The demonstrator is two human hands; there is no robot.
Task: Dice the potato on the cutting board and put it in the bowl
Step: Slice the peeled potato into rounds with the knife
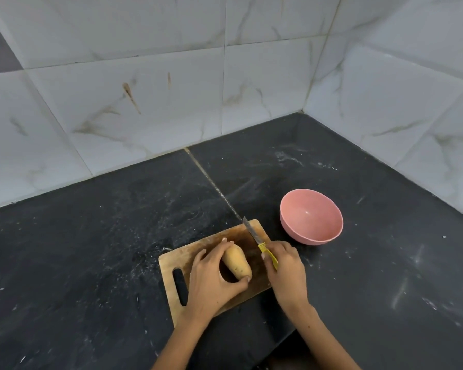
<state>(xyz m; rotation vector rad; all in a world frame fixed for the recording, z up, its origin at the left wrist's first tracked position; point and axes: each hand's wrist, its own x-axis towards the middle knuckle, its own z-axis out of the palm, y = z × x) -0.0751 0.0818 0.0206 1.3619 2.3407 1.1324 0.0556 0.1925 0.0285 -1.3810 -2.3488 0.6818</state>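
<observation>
Wall (145,89): white marbled tiles, forming a corner far beyond the right hand; brown streaks on the tile beyond the left hand.

Countertop (91,249): dark stone, dusted with pale specks and smears; one grout seam running diagonally from the wall toward the knife tip.

Cutting board (187,255): wooden, lying flat beneath both hands, slot handle just left of the left hand, surface darkened between the hands.

Bowl (311,216): pink, upright, nothing visible inside; standing on the countertop just beyond and to the right of the right hand, near the board's far right corner, apart from the board.

Left hand (211,279): fingers curled over the far end of the potato, thumb pressed against its near end. Narrow grip, holding the potato down on the board.

Right hand (284,271): fingers wrapped closed around the knife handle, index finger lying along the top. Resting at the board's right edge, just beside the potato, not touching it.

Potato (237,263): whole, unpeeled, tan skin, lying on its side at the board's middle, between the two hands, long axis running toward the left hand's fingertips.

Knife (253,232): yellow handle, narrow steel blade, pointing away from the right hand toward the wall; tip above the board's far edge. Blade clear of the potato.
</observation>
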